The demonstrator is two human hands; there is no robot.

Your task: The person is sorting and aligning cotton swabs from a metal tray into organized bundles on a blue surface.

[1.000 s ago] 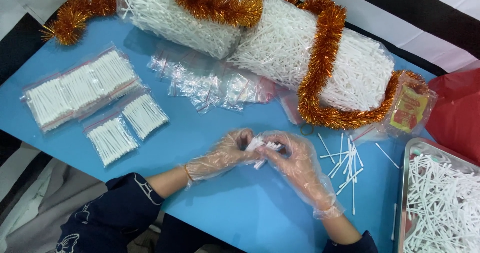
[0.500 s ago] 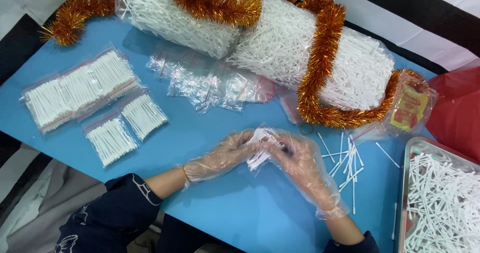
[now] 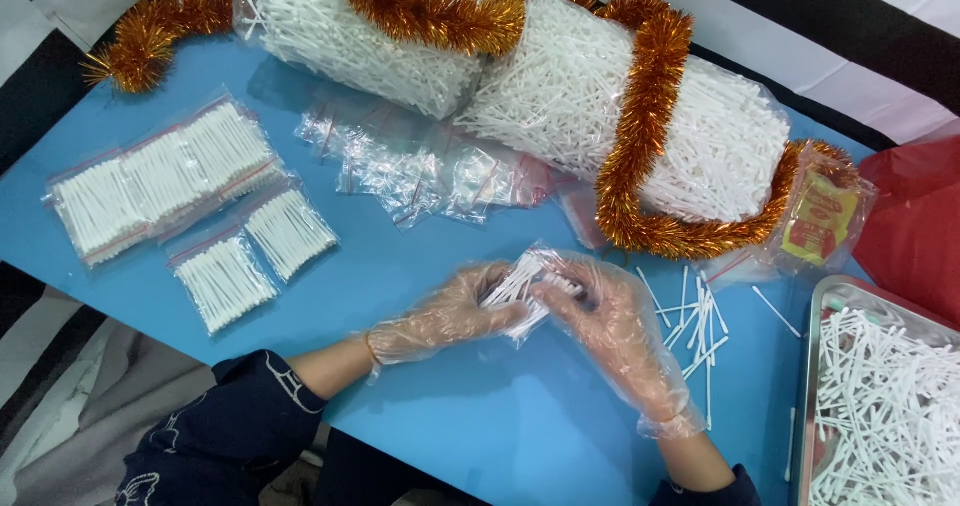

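Since a second ago the gloved left hand (image 3: 450,311) and right hand (image 3: 610,321) have raised the bundle of white swabs (image 3: 520,286) off the bench (image 3: 480,416), both pinching it, seemingly inside a small clear bag (image 3: 535,266).

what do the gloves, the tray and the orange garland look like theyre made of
Gloves on the left hand and right hand: thin clear plastic film, crinkled and loose. Tray: probably steel, with a shiny grey rim. Garland: metallic foil tinsel, glittery orange strands.

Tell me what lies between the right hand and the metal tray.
In the head view, loose white swabs lie scattered on the blue table between the right hand and the metal tray.
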